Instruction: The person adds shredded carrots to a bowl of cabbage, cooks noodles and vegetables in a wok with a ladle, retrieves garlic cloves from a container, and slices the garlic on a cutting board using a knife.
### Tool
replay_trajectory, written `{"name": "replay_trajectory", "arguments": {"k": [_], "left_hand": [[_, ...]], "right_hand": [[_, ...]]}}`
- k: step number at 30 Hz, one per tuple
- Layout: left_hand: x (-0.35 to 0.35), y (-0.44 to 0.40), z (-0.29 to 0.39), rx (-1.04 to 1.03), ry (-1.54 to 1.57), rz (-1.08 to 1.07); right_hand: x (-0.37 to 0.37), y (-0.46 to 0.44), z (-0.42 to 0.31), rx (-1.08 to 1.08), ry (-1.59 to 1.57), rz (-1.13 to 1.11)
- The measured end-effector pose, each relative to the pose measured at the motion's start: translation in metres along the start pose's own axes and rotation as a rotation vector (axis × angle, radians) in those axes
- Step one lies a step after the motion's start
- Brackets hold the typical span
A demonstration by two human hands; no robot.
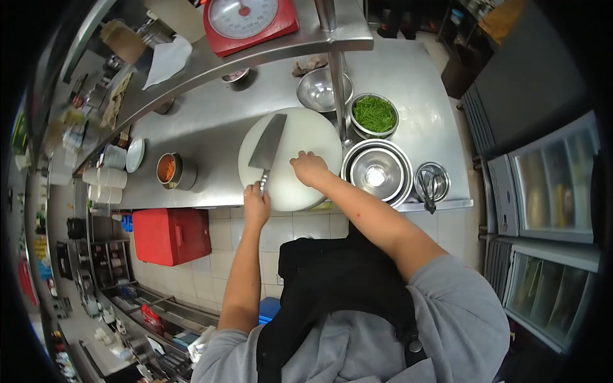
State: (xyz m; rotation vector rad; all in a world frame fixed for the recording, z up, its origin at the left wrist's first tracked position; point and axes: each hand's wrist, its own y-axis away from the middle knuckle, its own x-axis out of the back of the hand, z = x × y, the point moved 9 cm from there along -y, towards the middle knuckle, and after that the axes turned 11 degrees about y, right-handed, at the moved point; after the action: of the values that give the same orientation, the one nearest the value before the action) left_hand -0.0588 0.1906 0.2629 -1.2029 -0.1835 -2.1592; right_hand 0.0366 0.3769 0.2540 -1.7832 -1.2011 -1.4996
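My left hand (pixel 257 204) is closed around the handle of a large chef's knife (pixel 268 143). Its broad blade lies over the left part of a thick, round white cutting board (pixel 319 134), tip pointing away from me. On the right half of the board rests my right hand (pixel 310 168), fingers bent and drawn together, tips toward the surface. Whatever may be under those fingers is hidden. Right of the board stand a metal bowl of cut green vegetables (pixel 374 115) and nested steel bowls (pixel 377 175).
A steel pot (pixel 177 171) with orange pieces stands left on the steel counter (pixel 214 137). Whisks (pixel 433 185) sit in a container at right. A shelf post (pixel 337 83) rises behind the board, below a red scale (pixel 249 22). A red cooler box (pixel 171 236) is on the floor.
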Motion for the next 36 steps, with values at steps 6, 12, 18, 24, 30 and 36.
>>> {"name": "replay_trajectory", "arguments": {"k": [6, 12, 18, 24, 30, 36], "left_hand": [[0.006, -0.065, -0.032, -0.223, 0.017, -0.112], [-0.002, -0.095, -0.031, -0.353, 0.112, -0.170], [-0.005, -0.101, -0.038, -0.376, 0.190, -0.187], [-0.013, -0.103, -0.046, -0.385, 0.141, -0.152], [-0.012, -0.110, -0.044, -0.303, 0.003, -0.087], [0.023, -0.036, 0.069, -0.570, 0.125, -0.014]], "right_hand": [[0.015, 0.006, -0.019, 0.192, -0.002, -0.031], [0.029, -0.007, 0.004, -0.013, -0.226, 0.131], [0.104, 0.082, 0.042, -0.476, -0.364, 0.570], [0.043, 0.191, 0.072, -0.652, 0.209, 0.340], [0.015, 0.209, 0.074, -0.612, 0.248, 0.412], [0.038, 0.232, 0.082, -0.621, 0.156, 0.500]]}}
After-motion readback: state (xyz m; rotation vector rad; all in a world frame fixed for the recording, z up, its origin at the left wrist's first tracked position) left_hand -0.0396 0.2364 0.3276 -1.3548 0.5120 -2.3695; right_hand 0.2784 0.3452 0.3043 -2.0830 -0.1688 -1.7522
